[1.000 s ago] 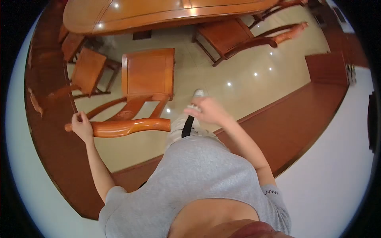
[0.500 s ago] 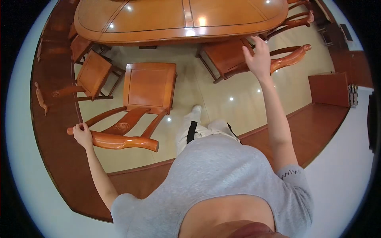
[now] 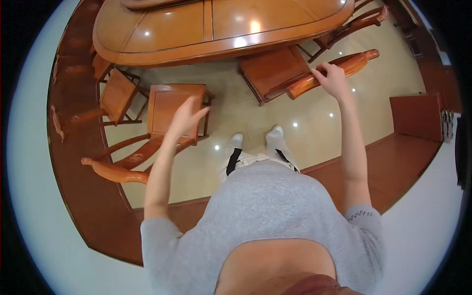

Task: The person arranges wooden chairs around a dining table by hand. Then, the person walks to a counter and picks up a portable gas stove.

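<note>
At ten o'clock, my left hand (image 3: 184,119) spreads thumb and fingers over the left chair (image 3: 164,105). At one, my nearer right hand (image 3: 334,81) meets the right chair's top rail (image 3: 358,64), aligned eight-to-two, grip unclear; its seat (image 3: 270,73) lies toward ten.

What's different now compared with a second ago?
The left hand let go of the left chair's top rail and swung inward and forward. The right hand moved forward and rightward to the right chair's top rail. The table stayed put.
</note>
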`<control>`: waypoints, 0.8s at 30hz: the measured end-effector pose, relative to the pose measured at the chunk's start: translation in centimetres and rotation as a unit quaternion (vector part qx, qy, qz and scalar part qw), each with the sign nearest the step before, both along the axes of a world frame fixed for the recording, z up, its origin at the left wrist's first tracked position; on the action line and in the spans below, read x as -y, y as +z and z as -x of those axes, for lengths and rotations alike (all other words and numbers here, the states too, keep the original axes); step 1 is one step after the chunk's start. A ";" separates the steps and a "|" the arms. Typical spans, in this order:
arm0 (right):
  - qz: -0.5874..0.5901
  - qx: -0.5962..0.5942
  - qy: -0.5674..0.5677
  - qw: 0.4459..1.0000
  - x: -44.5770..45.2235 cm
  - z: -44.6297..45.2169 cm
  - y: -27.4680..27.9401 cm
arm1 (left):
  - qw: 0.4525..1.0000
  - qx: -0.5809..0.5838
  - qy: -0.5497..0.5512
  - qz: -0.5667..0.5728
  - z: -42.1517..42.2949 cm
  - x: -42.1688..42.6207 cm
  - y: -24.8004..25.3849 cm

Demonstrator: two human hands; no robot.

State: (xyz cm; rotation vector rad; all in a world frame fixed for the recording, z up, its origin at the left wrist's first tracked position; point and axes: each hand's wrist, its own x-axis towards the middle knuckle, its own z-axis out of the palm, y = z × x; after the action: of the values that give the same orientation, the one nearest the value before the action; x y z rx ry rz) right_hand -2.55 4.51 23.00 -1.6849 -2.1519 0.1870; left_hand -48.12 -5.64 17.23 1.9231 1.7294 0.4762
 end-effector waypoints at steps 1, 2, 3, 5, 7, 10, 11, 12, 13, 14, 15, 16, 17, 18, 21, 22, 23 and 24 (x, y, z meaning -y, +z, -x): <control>-0.009 0.007 0.020 1.000 -0.8 -1.6 -1.2 | 0.997 0.070 -0.006 0.012 -5.4 -1.5 1.6; -0.071 0.053 0.027 0.996 -1.4 -2.7 -2.4 | 0.994 0.110 -0.023 0.011 -10.2 -3.0 2.2; -0.067 0.050 0.039 0.996 -1.9 -3.4 -2.6 | 0.990 0.130 -0.051 0.011 -15.1 -4.0 3.5; -0.036 0.022 0.046 0.998 -2.3 -4.1 -2.5 | 0.974 0.174 -0.146 0.001 -22.6 -5.3 4.5; 0.014 0.013 0.073 0.997 -4.1 -7.0 -1.4 | 0.985 0.026 -0.158 -0.066 -29.8 -6.0 5.6; 0.051 0.080 0.067 0.993 -6.8 -10.6 -1.2 | 0.984 -0.176 -0.032 0.006 -32.3 -6.9 4.2; 0.052 0.079 0.084 0.992 -7.5 -11.5 -0.9 | 0.984 -0.177 -0.016 0.011 -32.6 -6.9 4.3; 0.082 0.110 0.078 0.987 -8.3 -12.4 -0.8 | 0.984 -0.179 -0.015 0.009 -32.9 -6.8 4.6; 0.109 0.139 0.072 0.982 -9.0 -12.9 -0.6 | 0.983 -0.183 -0.013 0.005 -32.9 -6.5 4.9; 0.130 0.141 0.079 0.978 -9.3 -13.3 -0.3 | 0.982 -0.190 0.004 0.005 -33.0 -6.2 4.8; 0.148 0.144 0.084 0.975 -9.5 -13.7 0.0 | 0.981 -0.193 0.002 -0.001 -33.3 -6.2 4.5; 0.162 0.159 0.083 0.970 -9.7 -13.9 -0.1 | 0.981 -0.196 -0.001 -0.008 -33.6 -6.1 4.3; 0.155 0.162 0.082 0.971 -9.6 -14.2 -0.3 | 0.979 -0.203 0.014 -0.014 -33.8 -5.8 4.3; 0.181 0.163 0.077 0.967 -9.8 -14.1 -0.1 | 0.979 -0.201 0.016 -0.014 -34.1 -5.4 4.5; 0.235 0.176 0.089 0.952 -8.9 -15.3 -0.7 | 0.981 -0.191 0.031 -0.014 -35.8 -2.6 3.9; 0.261 0.187 0.101 0.942 -8.2 -16.4 -1.3 | 0.982 -0.187 0.032 -0.010 -36.7 -1.3 3.5; 0.257 0.193 0.107 0.941 -7.4 -17.7 -2.0 | 0.983 -0.180 0.035 -0.007 -37.7 0.1 3.1; 0.269 0.212 0.109 0.933 -6.6 -19.1 -2.8 | 0.984 -0.171 0.053 0.012 -38.8 1.6 2.6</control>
State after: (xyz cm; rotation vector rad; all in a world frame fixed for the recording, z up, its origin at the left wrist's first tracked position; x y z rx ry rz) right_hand 16.56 11.13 20.22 -1.8964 -2.8077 0.5688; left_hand -9.29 -7.21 19.79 1.9916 2.0478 0.1644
